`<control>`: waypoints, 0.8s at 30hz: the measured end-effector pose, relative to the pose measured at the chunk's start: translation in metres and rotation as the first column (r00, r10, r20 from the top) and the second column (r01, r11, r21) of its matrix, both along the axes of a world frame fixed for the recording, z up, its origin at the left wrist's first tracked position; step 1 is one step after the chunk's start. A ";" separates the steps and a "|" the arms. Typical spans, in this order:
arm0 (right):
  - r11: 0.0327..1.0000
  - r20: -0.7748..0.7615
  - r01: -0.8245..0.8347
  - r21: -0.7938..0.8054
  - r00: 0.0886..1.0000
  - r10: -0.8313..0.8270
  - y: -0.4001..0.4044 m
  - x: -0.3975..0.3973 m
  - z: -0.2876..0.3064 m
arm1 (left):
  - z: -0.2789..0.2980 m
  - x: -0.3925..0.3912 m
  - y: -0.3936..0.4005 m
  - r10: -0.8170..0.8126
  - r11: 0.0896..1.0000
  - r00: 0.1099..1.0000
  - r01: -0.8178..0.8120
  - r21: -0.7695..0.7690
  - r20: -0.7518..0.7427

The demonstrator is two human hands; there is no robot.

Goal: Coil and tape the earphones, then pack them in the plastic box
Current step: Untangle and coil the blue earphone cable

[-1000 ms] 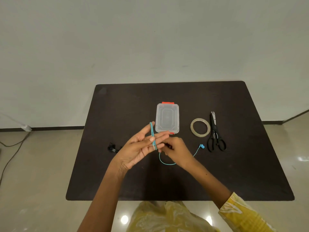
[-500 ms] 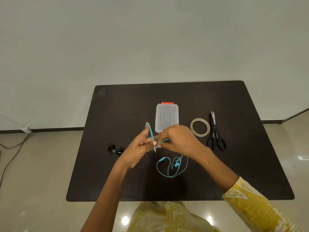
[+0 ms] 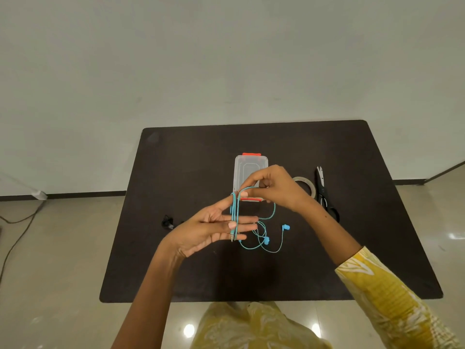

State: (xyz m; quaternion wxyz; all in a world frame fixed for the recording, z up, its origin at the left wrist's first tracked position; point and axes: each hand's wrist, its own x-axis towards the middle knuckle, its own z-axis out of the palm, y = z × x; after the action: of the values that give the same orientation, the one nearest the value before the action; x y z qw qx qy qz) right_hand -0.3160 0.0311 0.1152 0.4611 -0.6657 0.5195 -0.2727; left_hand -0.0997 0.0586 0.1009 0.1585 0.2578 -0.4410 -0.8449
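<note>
The thin turquoise earphone cable (image 3: 235,215) is light, limp and springy. It is looped around the extended fingers of the left hand (image 3: 211,229), just in front of the clear plastic box (image 3: 247,170). The right hand (image 3: 273,187) pinches the running strand; hold the cord, not the earbuds.

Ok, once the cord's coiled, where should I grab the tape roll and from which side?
Probably pinch the tape roll across its far-right rim from above: it lies flat, the right hand hides its left part, and the scissors lie close alongside.
</note>
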 end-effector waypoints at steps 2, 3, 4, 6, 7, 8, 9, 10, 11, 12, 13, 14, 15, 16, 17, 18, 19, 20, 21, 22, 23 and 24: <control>1.000 0.022 0.000 0.007 1.000 0.000 0.000 0.000 0.000 | 0.000 -0.001 0.002 -0.044 0.999 0.999 0.044 -0.001 -0.007; 1.000 0.038 -0.007 0.013 0.999 0.007 0.001 0.000 -0.001 | -0.001 -0.002 0.003 -0.066 0.998 0.998 0.066 -0.003 -0.010; 1.000 0.057 -0.016 0.023 0.998 0.015 0.001 0.000 -0.001 | -0.001 -0.003 0.003 -0.084 0.996 0.996 0.084 -0.004 -0.013; 0.999 0.081 -0.025 0.048 0.996 0.021 0.002 -0.002 -0.005 | -0.003 -0.002 0.003 -0.103 0.995 0.994 0.103 0.003 -0.022; 0.998 0.088 -0.024 0.066 0.996 0.018 0.002 -0.003 -0.007 | -0.003 -0.001 0.002 -0.106 0.994 0.994 0.106 0.009 -0.032; 0.996 0.097 -0.020 0.089 0.995 0.011 0.003 -0.004 -0.010 | -0.004 0.000 0.002 -0.107 0.994 0.993 0.108 0.016 -0.046; 0.993 0.114 -0.014 0.119 0.994 0.000 0.004 -0.005 -0.013 | -0.005 0.001 0.003 -0.105 0.994 0.993 0.107 0.025 -0.062; 0.988 0.141 -0.009 0.153 0.990 -0.012 0.006 -0.006 -0.015 | -0.005 0.002 0.003 -0.101 0.994 0.992 0.104 0.034 -0.082; 0.983 0.173 -0.008 0.184 0.985 -0.025 0.008 -0.007 -0.018 | -0.006 0.003 0.003 -0.096 0.994 0.990 0.101 0.040 -0.102; 0.978 0.201 -0.008 0.207 0.979 -0.035 0.010 -0.007 -0.021 | -0.008 0.003 0.004 -0.094 0.994 0.988 0.100 0.043 -0.123; 0.975 0.217 -0.010 0.223 0.975 -0.040 0.012 -0.007 -0.023 | -0.009 0.004 0.004 -0.093 0.994 0.986 0.101 0.048 -0.141; 0.971 0.226 -0.010 0.238 0.973 -0.045 0.015 -0.007 -0.025 | -0.010 0.004 0.004 -0.092 0.993 0.983 0.102 0.056 -0.158; 0.967 0.233 -0.004 0.255 0.971 -0.057 0.019 -0.006 -0.028 | -0.011 0.004 0.004 -0.093 0.992 0.981 0.106 0.065 -0.171; 0.963 0.237 0.003 0.268 0.969 -0.069 0.022 -0.003 -0.030 | -0.012 0.004 0.004 -0.096 0.991 0.978 0.111 0.073 -0.183; 0.961 0.241 0.007 0.277 0.968 -0.076 0.025 -0.001 -0.032 | -0.013 0.004 0.004 -0.098 0.990 0.976 0.116 0.082 -0.195; 0.961 0.245 0.010 0.277 0.966 -0.081 0.028 0.002 -0.034 | -0.013 0.004 0.003 -0.102 0.988 0.972 0.124 0.095 -0.210; 0.963 0.249 0.018 0.271 0.964 -0.088 0.030 0.005 -0.035 | -0.014 0.004 0.003 -0.108 0.985 0.968 0.135 0.108 -0.225; 0.965 0.249 0.032 0.260 0.963 -0.099 0.032 0.008 -0.035 | -0.014 0.003 0.004 -0.112 0.983 0.965 0.143 0.119 -0.235; 0.968 0.248 0.049 0.248 0.962 -0.112 0.033 0.009 -0.035 | -0.015 0.003 0.004 -0.109 0.982 0.966 0.142 0.127 -0.235; 0.968 0.251 0.069 0.241 0.959 -0.131 0.034 0.011 -0.035 | -0.015 0.002 0.004 -0.096 0.982 0.969 0.129 0.135 -0.227; 0.966 0.263 0.090 0.244 0.952 -0.155 0.035 0.013 -0.036 | -0.015 0.002 0.004 -0.074 0.984 0.973 0.107 0.143 -0.220; 0.963 0.273 0.107 0.248 0.946 -0.176 0.037 0.015 -0.036 | -0.015 0.001 0.004 -0.047 0.985 0.973 0.083 0.153 -0.226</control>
State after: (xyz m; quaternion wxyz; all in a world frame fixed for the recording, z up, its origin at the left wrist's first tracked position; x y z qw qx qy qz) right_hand -0.3012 0.0683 0.0794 0.5860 -0.5208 0.5203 -0.3387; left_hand -0.0986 0.0623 0.0860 0.1573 0.1596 -0.3590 -0.9060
